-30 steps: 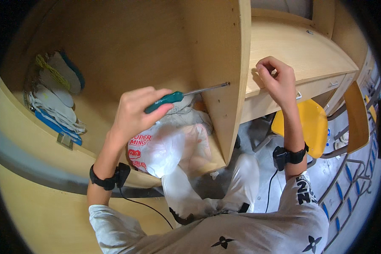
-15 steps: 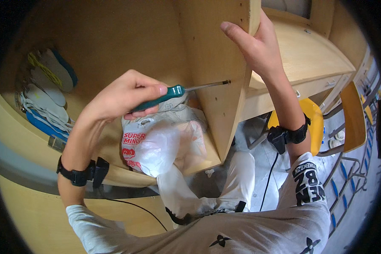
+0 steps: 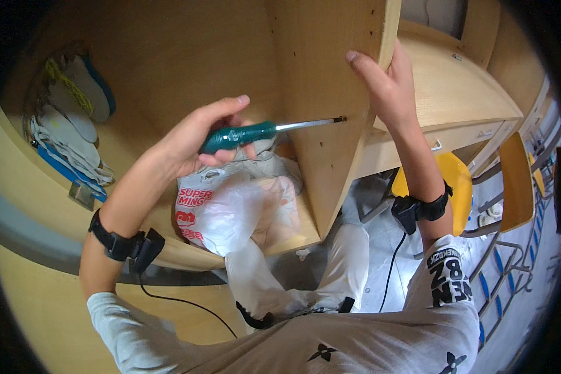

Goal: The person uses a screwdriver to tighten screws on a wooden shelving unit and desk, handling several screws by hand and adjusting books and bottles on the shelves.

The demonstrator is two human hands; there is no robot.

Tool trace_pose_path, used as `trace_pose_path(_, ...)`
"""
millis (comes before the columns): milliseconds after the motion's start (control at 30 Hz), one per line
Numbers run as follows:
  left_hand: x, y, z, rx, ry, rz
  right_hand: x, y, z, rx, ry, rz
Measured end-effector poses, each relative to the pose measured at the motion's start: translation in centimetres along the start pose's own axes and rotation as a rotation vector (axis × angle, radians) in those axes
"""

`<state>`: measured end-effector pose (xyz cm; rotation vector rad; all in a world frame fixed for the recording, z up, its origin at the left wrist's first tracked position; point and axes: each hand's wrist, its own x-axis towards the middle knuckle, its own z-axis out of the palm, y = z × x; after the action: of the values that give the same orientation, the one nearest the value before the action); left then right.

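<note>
My left hand grips a screwdriver by its green handle, held level. Its metal tip meets a hole in the side face of an upright wooden panel. My right hand clasps the front edge of that panel from the right, fingers wrapped over it. A white plastic bag with red print lies on the wooden board just below the screwdriver.
Several shoe insoles lie stacked at the far left on the wooden board. A wooden shelf unit stands behind my right hand. A yellow seat and a wooden chair with metal legs stand on the floor to the right.
My right hand rose from the shelf at the right and took hold of the upright panel's edge. The screwdriver stayed at the panel, and my left hand shifted slightly along its handle.
</note>
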<state>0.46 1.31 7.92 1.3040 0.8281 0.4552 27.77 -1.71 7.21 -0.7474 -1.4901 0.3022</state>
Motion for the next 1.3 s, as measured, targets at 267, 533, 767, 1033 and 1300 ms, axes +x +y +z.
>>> trace_pose_path(267, 0.1, -3.2, 1.4, 1.35, 0.355, 0.857, -0.6, 0.4, 0.5, -0.025, 0.078, -0.058)
trace_pose_path(533, -0.7, -3.0, 0.9, 0.294, 0.046, 0.34, -0.7, 0.1, 0.8, 0.062, 0.083, -0.034)
trace_pose_path(767, 1.1, -2.7, 2.8, 0.365, -0.19, -0.219, -1.0, 0.3, 0.6, 0.116, 0.05, -0.031)
trace_pose_path(1033, 1.2, -2.9, 3.6, 1.872, 0.544, 0.711, -1.2, 0.2, 0.8, 0.108, 0.075, -0.033)
trace_pose_path(1300, 0.5, -2.2, 3.4, 1.749, 0.434, 0.822, -1.2, 0.4, 0.7, 0.109, 0.089, -0.038)
